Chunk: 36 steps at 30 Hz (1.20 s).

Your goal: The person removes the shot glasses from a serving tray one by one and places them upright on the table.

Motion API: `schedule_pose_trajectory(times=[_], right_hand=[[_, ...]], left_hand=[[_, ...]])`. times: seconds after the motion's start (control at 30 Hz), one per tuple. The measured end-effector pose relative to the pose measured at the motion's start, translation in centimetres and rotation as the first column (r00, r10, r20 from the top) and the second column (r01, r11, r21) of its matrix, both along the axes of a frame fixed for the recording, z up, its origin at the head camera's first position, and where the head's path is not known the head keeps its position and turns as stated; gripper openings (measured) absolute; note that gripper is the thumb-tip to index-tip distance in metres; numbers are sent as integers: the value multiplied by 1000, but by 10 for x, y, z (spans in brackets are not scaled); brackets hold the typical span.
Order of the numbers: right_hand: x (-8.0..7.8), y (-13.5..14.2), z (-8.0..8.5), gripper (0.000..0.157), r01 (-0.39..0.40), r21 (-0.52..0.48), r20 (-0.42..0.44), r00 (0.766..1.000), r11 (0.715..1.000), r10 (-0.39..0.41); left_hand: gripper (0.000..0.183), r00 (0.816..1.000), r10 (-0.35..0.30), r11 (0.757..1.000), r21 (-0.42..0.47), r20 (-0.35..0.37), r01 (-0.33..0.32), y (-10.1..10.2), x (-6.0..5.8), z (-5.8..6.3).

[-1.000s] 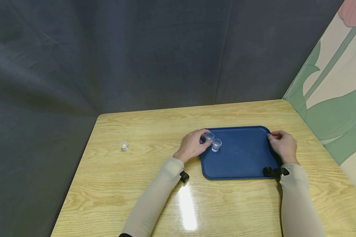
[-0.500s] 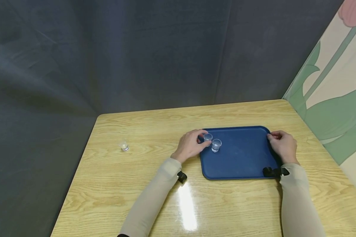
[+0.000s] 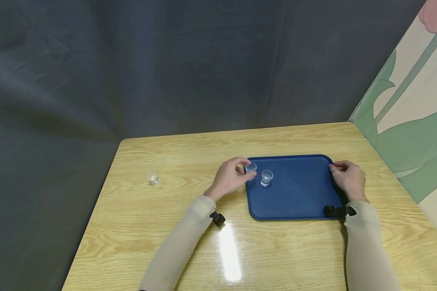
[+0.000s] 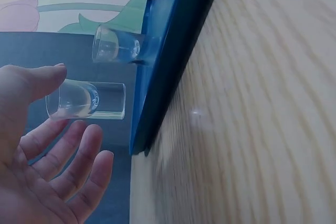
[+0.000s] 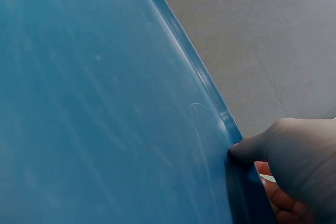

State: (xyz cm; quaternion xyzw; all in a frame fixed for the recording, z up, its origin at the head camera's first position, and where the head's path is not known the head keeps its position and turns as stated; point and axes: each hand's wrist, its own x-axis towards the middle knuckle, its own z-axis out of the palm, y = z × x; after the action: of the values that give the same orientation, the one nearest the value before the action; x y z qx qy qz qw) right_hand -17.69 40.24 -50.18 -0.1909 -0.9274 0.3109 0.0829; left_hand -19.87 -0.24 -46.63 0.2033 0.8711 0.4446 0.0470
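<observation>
pale wood-grained table (image 3: 131,226): the clear round cup (image 4: 86,99) your left hand (image 3: 227,177) pinches could tip by catching the blue rectangular plastic tray (image 3: 295,186) your right hand (image 3: 349,178) grips.

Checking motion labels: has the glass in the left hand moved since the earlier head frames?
Yes. In the head view, the held glass moved left, away from the standing glass on the tray.

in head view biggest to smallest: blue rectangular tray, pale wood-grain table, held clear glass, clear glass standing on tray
1. Pale wood-grain table
2. Blue rectangular tray
Too alike to rank: held clear glass, partly covered, and standing clear glass
</observation>
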Motion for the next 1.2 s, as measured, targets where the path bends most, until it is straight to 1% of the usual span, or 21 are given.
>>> schedule_pose_trajectory(times=[0.13, 0.27, 0.4, 0.53, 0.7, 0.83, 1.03, 1.2], right_hand=[[0, 0, 1, 43, 0, 0, 7, 1000, 1000, 0], [1, 0, 2, 43, 4, -3, 14, 1000, 1000, -4], [1, 0, 3, 43, 6, -13, 14, 1000, 1000, -6], [1, 0, 4, 43, 1, -14, 6, 1000, 1000, -1], [1, 1, 4, 42, 0, -8, 1, 1000, 1000, 0], [1, 2, 3, 43, 2, -8, 7, 1000, 1000, -2], [1, 1, 3, 43, 6, -13, 14, 1000, 1000, -6], [1, -1, 4, 43, 4, -13, 10, 1000, 1000, -4]], left_hand=[[46, 999, 23, 1000, 10, 35, -23, -8, 1, -3], [47, 998, 46, 999, -3, 45, -46, -19, -1, -5], [48, 997, 63, 998, 14, 37, -63, -34, -3, -3], [45, 995, 94, 995, 39, 30, -95, -50, -4, -1], [46, 989, 143, 989, 27, 32, -144, -69, -3, -3], [49, 985, 170, 985, 9, 34, -171, -85, -2, -5], [50, 974, 224, 975, -22, 24, -223, -109, -3, -2], [48, 956, 293, 954, -63, -10, -293, -133, -5, 2]])
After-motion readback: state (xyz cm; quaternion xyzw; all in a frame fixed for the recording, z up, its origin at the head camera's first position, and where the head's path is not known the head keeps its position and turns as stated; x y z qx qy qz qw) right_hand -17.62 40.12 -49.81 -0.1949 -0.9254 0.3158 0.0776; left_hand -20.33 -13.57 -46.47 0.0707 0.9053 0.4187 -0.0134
